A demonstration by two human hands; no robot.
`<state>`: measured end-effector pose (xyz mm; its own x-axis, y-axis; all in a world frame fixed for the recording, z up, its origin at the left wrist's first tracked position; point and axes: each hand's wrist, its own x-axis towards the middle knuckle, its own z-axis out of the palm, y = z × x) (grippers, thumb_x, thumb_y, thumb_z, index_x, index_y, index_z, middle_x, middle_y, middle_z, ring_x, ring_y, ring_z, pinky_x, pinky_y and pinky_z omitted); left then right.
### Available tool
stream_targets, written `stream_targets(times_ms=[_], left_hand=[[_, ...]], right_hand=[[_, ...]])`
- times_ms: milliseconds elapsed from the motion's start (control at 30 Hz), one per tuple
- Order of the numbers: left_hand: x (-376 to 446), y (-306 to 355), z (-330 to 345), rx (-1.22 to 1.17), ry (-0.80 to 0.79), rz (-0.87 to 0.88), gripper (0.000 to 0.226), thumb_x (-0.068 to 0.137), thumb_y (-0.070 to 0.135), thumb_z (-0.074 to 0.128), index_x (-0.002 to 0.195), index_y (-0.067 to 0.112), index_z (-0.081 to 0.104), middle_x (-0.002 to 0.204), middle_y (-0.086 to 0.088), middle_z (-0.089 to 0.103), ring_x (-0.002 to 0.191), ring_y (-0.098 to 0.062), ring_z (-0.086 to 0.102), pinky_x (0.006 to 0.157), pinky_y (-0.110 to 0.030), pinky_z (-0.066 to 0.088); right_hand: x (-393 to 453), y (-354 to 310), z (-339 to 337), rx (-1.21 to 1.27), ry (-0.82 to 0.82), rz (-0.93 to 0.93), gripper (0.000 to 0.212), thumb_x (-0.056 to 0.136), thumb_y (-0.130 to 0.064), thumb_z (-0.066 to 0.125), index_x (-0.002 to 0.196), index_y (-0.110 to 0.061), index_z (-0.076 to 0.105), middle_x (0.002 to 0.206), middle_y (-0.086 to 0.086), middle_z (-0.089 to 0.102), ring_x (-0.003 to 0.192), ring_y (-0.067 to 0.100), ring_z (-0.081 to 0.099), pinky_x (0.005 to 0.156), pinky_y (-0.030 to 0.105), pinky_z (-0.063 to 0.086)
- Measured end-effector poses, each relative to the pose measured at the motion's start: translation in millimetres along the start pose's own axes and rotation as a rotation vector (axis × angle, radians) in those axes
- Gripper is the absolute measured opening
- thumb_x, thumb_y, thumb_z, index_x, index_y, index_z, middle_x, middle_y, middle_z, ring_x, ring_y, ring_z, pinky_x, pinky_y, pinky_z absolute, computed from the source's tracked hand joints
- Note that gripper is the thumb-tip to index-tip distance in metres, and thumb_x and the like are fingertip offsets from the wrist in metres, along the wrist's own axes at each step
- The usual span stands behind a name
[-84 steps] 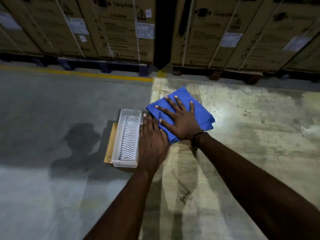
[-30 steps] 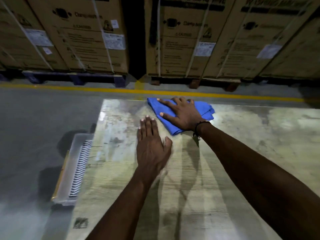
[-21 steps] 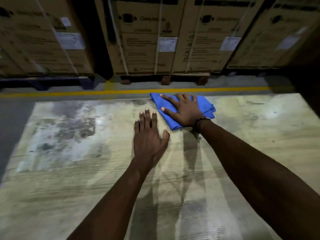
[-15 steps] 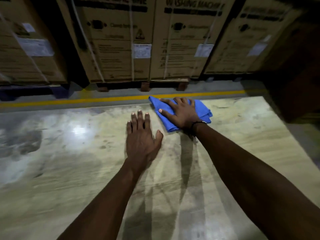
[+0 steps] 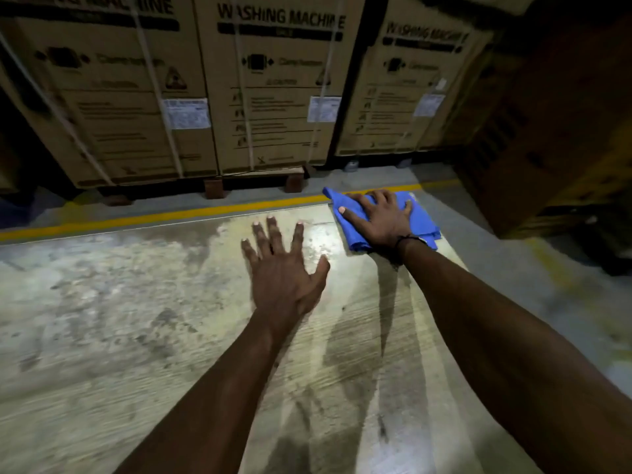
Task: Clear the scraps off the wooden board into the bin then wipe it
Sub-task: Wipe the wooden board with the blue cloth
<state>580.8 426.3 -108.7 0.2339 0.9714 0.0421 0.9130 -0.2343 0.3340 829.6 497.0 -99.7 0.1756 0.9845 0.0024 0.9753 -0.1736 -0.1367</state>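
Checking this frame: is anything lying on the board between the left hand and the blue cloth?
Nothing. In the head view, only bare, stained wooden board separates the flat left hand from the blue cloth under the right hand.

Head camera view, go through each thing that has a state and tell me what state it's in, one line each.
Wooden board: lying flat, stained and streaked, no scraps showing.
Blue cloth: folded, flat on the board's far right corner, pressed under the right hand.
Right hand: fingers spread, pressing the cloth.
Left hand: open, fingers spread, palm down over bare board.
Cardboard boxes: closed, strapped, standing on pallets.
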Motion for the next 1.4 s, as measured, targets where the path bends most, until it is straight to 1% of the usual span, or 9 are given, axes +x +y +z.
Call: stream_targets(times_ms=[167, 267, 400, 633, 933, 1167, 1267, 1333, 1400], left_hand=[[-0.4, 3.3, 2.7, 0.024, 0.015, -0.024, 0.086, 0.093, 0.078, 0.020, 0.167, 0.037, 0.011, 0.175, -0.016, -0.006, 0.161, -0.038, -0.010, 0.126, -0.063, -0.006], [2.0, 4.2, 1.5, 0.022, 0.013, -0.020, 0.088, 0.090, 0.079, 0.019, 0.167, 0.037, 0.013, 0.175, -0.017, -0.003, 0.161, -0.039, -0.007, 0.126, -0.064, -0.003], [1.4, 2.7, -0.1, 0.009, 0.010, -0.014, 0.089, 0.089, 0.080, 0.022, 0.166, 0.036, 0.017, 0.175, -0.018, 0.000, 0.160, -0.041, -0.005, 0.124, -0.067, -0.001], [-14.0, 6.4, -3.3, 0.021, -0.033, 0.047, 0.086, 0.092, 0.082, 0.021, 0.166, 0.040, 0.013, 0.175, -0.017, -0.002, 0.161, -0.040, -0.005, 0.124, -0.068, -0.003], [-140.9, 41.2, 3.0, -0.029, -0.114, 0.241, 0.079, 0.096, 0.077, 0.027, 0.166, 0.044, 0.011, 0.175, -0.010, -0.010, 0.162, -0.031, -0.011, 0.125, -0.065, -0.006], [-249.3, 19.8, -7.9, -0.030, -0.169, 0.384, 0.078, 0.094, 0.077, 0.025, 0.165, 0.045, 0.014, 0.176, -0.009, -0.009, 0.162, -0.030, -0.008, 0.125, -0.066, -0.001], [-288.1, -1.0, -14.7, -0.032, -0.172, 0.425, 0.077, 0.096, 0.077, 0.027, 0.165, 0.045, 0.017, 0.176, -0.009, -0.005, 0.163, -0.031, -0.004, 0.124, -0.069, 0.002], [-316.6, -20.6, -23.6, -0.026, -0.171, 0.445, 0.076, 0.096, 0.076, 0.026, 0.165, 0.044, 0.019, 0.176, -0.009, -0.003, 0.162, -0.032, -0.002, 0.124, -0.070, 0.004], [-343.1, -44.5, -35.2, -0.020, -0.179, 0.449, 0.075, 0.098, 0.076, 0.025, 0.165, 0.043, 0.018, 0.176, -0.009, -0.003, 0.162, -0.033, -0.002, 0.124, -0.070, 0.004]], right_hand=[[-3.1, 50.6, -6.5, 0.110, 0.011, 0.073, 0.068, 0.090, -0.088, 0.031, 0.149, -0.056, 0.040, 0.162, -0.005, 0.029, 0.156, 0.030, 0.011, 0.113, 0.082, 0.008], [-10.8, 57.3, -8.5, 0.134, 0.019, 0.094, 0.066, 0.090, -0.087, 0.034, 0.151, -0.060, 0.033, 0.165, -0.008, 0.021, 0.155, 0.034, 0.014, 0.113, 0.079, 0.017], [-38.0, 59.0, -7.6, 0.162, 0.022, 0.160, 0.066, 0.092, -0.084, 0.038, 0.153, -0.062, 0.028, 0.171, -0.012, 0.010, 0.154, 0.035, 0.017, 0.114, 0.073, 0.020], [-134.7, 76.2, -8.2, 0.117, 0.037, 0.187, 0.066, 0.094, -0.083, 0.036, 0.155, -0.062, 0.022, 0.173, -0.011, 0.007, 0.154, 0.038, 0.019, 0.110, 0.073, 0.026], [-298.2, 85.2, -10.2, 0.051, 0.090, 0.406, 0.066, 0.094, -0.084, 0.033, 0.154, -0.061, 0.023, 0.172, -0.009, 0.012, 0.149, 0.038, 0.028, 0.111, 0.068, 0.027], [-440.5, 54.1, -7.6, 0.127, 0.120, 0.624, 0.068, 0.093, -0.084, 0.034, 0.155, -0.063, 0.018, 0.174, -0.009, 0.009, 0.160, 0.037, -0.001, 0.117, 0.077, 0.002], [-476.6, 19.7, 2.7, 0.157, 0.144, 0.671, 0.072, 0.090, -0.088, 0.026, 0.156, -0.061, 0.021, 0.174, -0.007, 0.009, 0.160, 0.039, -0.002, 0.115, 0.082, 0.002], [-504.2, -11.9, 9.7, 0.170, 0.205, 0.656, 0.077, 0.089, -0.089, 0.019, 0.157, -0.056, 0.027, 0.174, -0.002, 0.012, 0.160, 0.041, 0.000, 0.113, 0.084, 0.008], [-530.0, -50.0, 16.9, 0.180, 0.220, 0.633, 0.078, 0.089, -0.084, 0.023, 0.159, -0.051, 0.030, 0.175, 0.000, 0.011, 0.159, 0.043, -0.002, 0.114, 0.082, 0.013]])
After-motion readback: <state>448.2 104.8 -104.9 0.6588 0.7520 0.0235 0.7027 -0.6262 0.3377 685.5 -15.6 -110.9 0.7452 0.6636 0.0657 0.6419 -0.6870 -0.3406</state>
